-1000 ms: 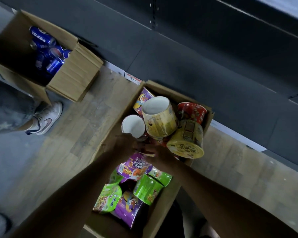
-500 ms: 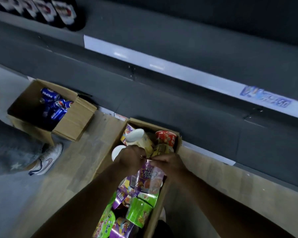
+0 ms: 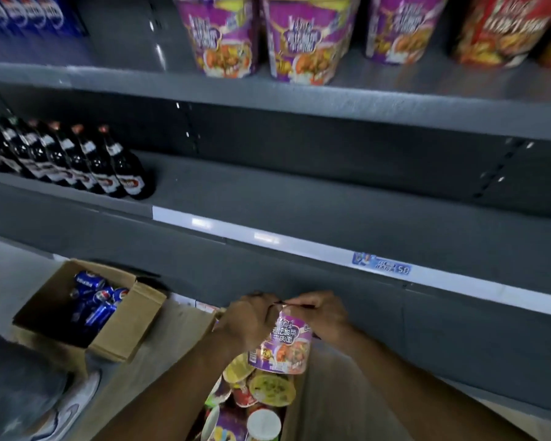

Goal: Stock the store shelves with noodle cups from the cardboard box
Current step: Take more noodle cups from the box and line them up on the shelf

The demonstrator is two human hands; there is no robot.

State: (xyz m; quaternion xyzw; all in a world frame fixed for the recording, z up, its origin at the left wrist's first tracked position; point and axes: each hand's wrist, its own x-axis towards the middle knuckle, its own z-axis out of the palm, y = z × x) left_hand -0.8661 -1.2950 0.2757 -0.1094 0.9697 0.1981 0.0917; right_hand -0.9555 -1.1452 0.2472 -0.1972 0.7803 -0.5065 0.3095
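I see both hands, left hand (image 3: 247,323) and right hand (image 3: 323,316), grasping one purple printed noodle cup (image 3: 283,345) (lower centre) above the open brown cardboard box (image 3: 295,415).

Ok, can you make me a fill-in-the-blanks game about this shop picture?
1. The left hand and right hand hold one noodle cup coloured ____.
2. The cardboard box beside the shoe holds blue Pepsi ____.
3. The dark bottles stand at the ____ end of the middle shelf.
Missing words: purple; cans; left.
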